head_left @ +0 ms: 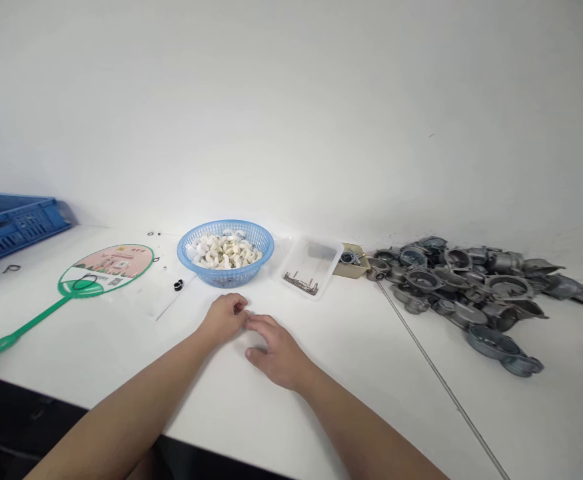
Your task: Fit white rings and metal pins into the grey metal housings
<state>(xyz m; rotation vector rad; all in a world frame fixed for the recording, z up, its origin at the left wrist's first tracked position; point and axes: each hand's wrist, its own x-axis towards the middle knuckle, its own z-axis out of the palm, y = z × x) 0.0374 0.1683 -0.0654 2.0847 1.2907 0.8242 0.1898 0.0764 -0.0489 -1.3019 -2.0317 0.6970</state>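
Observation:
My left hand [224, 319] is over the white table in front of the blue basket [225, 279]. Its fingers are curled in, and whatever they may hold is hidden. Just to the right, my right hand [280, 352] reaches across with its index finger touching or nearly touching the left fingertips. The right thumb stands apart, and nothing shows between it and the fingers. White curved plastic pieces [228, 252] fill the basket. Behind my right hand, a clear plastic tray [316, 263] holds several thin metal pins or screws [301, 283].
A heap of grey metal castings [464, 280] covers the right side. Beside the tray is a small yellowish box [354, 268] with parts. To the left lie a green-handled fan [36, 323], small black rings [178, 285] and a blue crate [18, 230]. A seam [441, 380] crosses the table.

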